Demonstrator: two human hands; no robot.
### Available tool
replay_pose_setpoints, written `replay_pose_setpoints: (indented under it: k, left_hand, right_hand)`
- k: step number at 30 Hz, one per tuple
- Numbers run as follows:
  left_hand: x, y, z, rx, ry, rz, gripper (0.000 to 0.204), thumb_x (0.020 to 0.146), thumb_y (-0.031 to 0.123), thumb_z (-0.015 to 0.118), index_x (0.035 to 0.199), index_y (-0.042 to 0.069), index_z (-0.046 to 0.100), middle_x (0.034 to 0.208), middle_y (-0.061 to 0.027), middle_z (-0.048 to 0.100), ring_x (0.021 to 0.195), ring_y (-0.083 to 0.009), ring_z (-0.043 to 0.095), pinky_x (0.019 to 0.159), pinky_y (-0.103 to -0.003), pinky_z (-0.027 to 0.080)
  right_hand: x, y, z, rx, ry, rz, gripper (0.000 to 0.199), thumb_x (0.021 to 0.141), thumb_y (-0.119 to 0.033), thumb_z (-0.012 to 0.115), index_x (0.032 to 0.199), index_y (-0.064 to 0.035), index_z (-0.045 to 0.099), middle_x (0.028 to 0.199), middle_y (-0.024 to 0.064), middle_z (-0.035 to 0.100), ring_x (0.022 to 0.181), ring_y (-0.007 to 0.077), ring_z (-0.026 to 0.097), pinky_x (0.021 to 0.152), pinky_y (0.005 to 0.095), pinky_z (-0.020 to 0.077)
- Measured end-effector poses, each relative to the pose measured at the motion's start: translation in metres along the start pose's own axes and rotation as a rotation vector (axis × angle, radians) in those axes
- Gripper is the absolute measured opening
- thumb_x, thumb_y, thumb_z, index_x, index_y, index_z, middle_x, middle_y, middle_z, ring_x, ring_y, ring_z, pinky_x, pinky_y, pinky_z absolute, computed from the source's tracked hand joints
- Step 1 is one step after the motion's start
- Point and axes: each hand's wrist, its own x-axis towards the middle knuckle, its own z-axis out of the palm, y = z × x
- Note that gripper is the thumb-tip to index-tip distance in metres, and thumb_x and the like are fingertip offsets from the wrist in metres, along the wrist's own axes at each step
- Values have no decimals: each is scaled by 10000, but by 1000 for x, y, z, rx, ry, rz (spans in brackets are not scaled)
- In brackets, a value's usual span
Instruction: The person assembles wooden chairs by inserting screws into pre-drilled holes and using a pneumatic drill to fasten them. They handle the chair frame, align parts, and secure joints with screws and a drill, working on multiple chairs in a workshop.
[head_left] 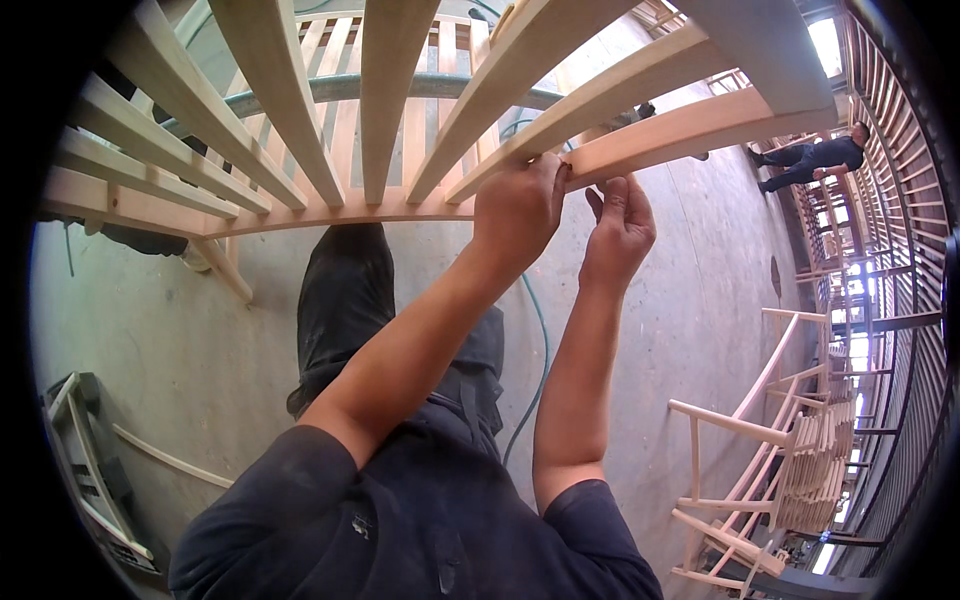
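A large slatted frame of pale bare wood [380, 120] spans the top of the view, its slats running into a long curved rail [670, 137]. My left hand [520, 205] is closed against this rail at a slat's end, thumb and fingers pinched together. A tiny dark spot shows at its fingertips, too small to name. Just right of it, my right hand [622, 228] is held up at the rail's lower edge with thumb and fingers curled together. What either hand pinches, if anything, is hidden.
A green hose [545, 370] trails over the concrete floor [660, 330]. Stacked wooden frames [780, 450] stand at right; a person in dark clothes [825, 157] is farther back. At lower left lie a dark bin-like object [90, 450] and a loose wood strip [170, 455].
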Motion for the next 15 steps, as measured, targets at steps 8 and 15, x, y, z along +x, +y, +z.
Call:
replay_pose_setpoints:
  k: [8, 15]
  left_hand:
    - [1, 0, -3, -30, 30, 19, 123, 910, 158, 718, 992, 71, 746, 840, -149, 724, 735, -333, 709, 655, -409, 559]
    - [-6, -10, 14, -5, 35, 28, 182, 987, 231, 638, 995, 76, 733, 793, -160, 703, 707, -355, 694, 631, -451, 530]
  right_hand:
    - [2, 1, -3, 28, -32, 29, 279, 1033, -128, 616, 1252, 30, 685, 1148, 106, 727, 946, 129, 689, 768, 273, 589]
    - [7, 19, -10, -38, -55, -143, 301, 1037, -144, 607, 1275, 28, 674, 1129, 114, 733, 911, 118, 679, 741, 273, 587]
